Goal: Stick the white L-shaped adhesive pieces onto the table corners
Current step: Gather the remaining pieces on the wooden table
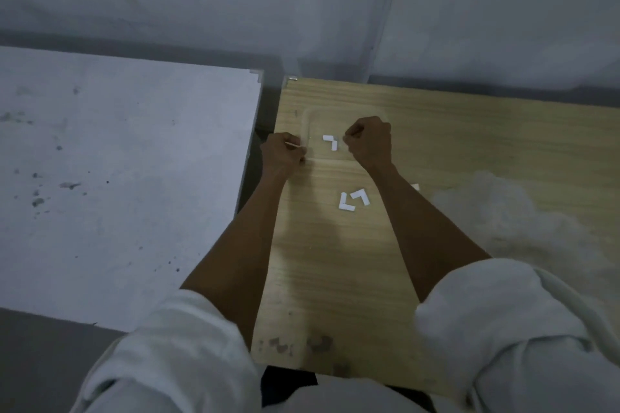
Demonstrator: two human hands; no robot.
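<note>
The tabletop (469,151) under the fingers (350,139) is pale, straight-grained wood. It is matt, with dull brownish worn patches well nearer than the fingers. Just beneath them lies a tray (307,117) of clear, faintly glossy plastic. The L-shaped piece (330,141) between the two sets of fingers, and the two pieces (347,203) nearer than them, look flat, matt and white, like paper. A thin pale strip (292,144) pinched in the left fingers looks alike. Left of the fingers, a second tabletop (117,161) is matt greyish white with dark specks. The sleeves (188,345) are soft white cloth.
</note>
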